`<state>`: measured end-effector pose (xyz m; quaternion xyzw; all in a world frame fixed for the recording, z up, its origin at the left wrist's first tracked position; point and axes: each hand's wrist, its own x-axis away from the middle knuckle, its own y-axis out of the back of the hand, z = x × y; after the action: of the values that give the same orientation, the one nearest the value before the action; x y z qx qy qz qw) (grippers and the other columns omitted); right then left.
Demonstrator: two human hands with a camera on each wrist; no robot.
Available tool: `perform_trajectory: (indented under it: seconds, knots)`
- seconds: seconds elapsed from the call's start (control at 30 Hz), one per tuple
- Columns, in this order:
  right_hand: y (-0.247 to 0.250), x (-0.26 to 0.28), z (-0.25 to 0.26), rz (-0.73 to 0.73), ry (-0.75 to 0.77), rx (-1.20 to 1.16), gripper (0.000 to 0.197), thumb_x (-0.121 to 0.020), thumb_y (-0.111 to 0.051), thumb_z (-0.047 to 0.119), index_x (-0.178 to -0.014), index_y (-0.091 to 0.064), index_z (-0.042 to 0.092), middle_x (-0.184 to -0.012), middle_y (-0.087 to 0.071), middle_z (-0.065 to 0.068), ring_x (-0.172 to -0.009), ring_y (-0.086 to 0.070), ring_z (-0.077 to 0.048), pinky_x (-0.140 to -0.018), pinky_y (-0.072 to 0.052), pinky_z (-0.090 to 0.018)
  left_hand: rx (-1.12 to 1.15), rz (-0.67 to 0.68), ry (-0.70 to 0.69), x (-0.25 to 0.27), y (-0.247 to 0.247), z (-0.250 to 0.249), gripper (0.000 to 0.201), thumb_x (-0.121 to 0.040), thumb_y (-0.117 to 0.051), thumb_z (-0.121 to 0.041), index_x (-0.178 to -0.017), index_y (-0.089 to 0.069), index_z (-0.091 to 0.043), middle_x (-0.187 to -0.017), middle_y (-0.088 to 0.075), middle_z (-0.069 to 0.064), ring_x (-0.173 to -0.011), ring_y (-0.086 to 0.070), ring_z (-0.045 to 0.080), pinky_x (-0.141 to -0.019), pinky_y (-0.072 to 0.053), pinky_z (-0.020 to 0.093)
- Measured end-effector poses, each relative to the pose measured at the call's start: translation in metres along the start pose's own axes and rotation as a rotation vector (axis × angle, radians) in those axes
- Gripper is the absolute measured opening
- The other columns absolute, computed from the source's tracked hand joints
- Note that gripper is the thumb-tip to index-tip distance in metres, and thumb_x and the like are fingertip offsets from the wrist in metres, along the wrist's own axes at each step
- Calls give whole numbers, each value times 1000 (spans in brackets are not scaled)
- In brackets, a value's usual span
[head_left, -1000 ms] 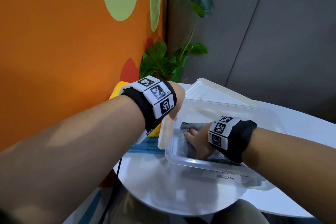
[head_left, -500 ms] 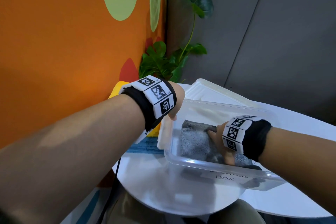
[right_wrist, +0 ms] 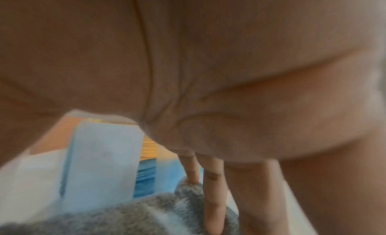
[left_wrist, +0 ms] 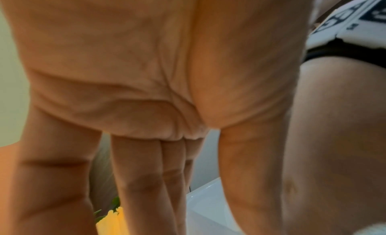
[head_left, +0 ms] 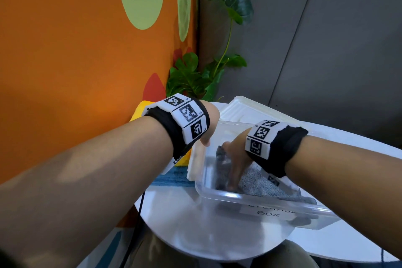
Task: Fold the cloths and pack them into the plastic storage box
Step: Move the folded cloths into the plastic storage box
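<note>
Your right hand [head_left: 233, 159], fingers straight, presses the grey cloth [head_left: 256, 183] in the box [head_left: 228, 197]; your left hand [head_left: 210, 124] hangs relaxed beside its left rim. Lifting carelessly could drag the fold open.

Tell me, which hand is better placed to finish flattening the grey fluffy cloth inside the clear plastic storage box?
Probably the right hand: it is already inside the clear plastic storage box, fingers straight on the grey fluffy cloth. The left hand is at the box's far left edge, outside the cloth.
</note>
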<state>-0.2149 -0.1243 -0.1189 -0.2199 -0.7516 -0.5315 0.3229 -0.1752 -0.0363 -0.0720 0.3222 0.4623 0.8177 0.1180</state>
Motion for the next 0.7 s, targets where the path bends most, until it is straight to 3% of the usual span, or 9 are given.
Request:
perform_trajectory:
  seconds: [0.1,0.17,0.27,0.33,0.37,0.47,0.57,0.6,0.7]
  knots:
    - [-6,-23,10,79,42,-175,77,-80,-73,40,-138,-43,-1,-117,-63,-12,-74,-50,-14,-66,-43,-16,12,-1,2,-4,-1,1,33,-94,-58,-40,-76,-50,-13,-66,-46,-3,-75,-49,17,-81,-47,27]
    - [-8,-24,16,9,23,-73,81,-76,-72,50,-138,-45,5,-123,-61,-10,-88,-57,-17,-71,-41,-27,33,2,2,-5,-1,1,34,-94,-58,-40,-77,-50,-12,-65,-46,-3,-65,-47,16,-77,-45,26]
    - [-11,-25,22,-16,17,82,83,-75,-66,61,-138,-43,13,-122,-56,-6,-99,-53,-21,-81,-35,-32,58,23,13,-7,-2,3,38,-93,-59,-41,-69,-53,-12,-65,-49,-4,-56,-44,12,-65,-42,22]
    - [-12,-23,23,-39,19,94,81,-76,-65,61,-137,-43,12,-126,-55,-7,-102,-53,-22,-81,-33,-31,98,37,17,-8,-5,6,32,-92,-60,-42,-94,-64,-10,-66,-53,-6,-65,-53,14,-54,-38,20]
    - [-12,-24,21,-48,22,57,76,-79,-66,57,-135,-45,10,-124,-55,-7,-99,-51,-21,-80,-33,-31,130,30,15,-8,-8,9,40,-91,-61,-43,-112,-63,-9,-67,-55,-7,-73,-57,15,-52,-37,20]
    - [-7,-20,16,-61,54,-149,49,-87,-67,30,-130,-54,11,-121,-59,-10,-92,-51,-21,-74,-40,-30,248,-30,-4,-7,-17,20,61,-86,-65,-48,-133,-52,-10,-77,-64,-5,-93,-66,17,-57,-42,22]
    - [3,-9,17,-91,47,-145,47,-88,-66,31,-129,-56,10,-129,-58,-11,-113,-57,-28,-72,-41,-28,294,-125,-5,-4,-29,34,70,-83,-63,-58,-136,-47,-16,-118,-62,1,-108,-58,20,-72,-43,28]
    - [6,-5,19,-99,35,-92,51,-87,-64,39,-129,-56,11,-130,-57,-10,-115,-56,-27,-77,-39,-29,306,-140,9,-3,-34,39,71,-83,-60,-60,-137,-45,-17,-119,-59,1,-107,-56,21,-73,-41,28]
    - [14,6,22,-113,-12,126,64,-86,-55,58,-131,-53,13,-126,-58,-5,-111,-53,-22,-90,-38,-32,384,-154,81,0,-52,54,62,-88,-53,-60,-134,-45,-18,-96,-56,-3,-95,-56,20,-74,-45,31]
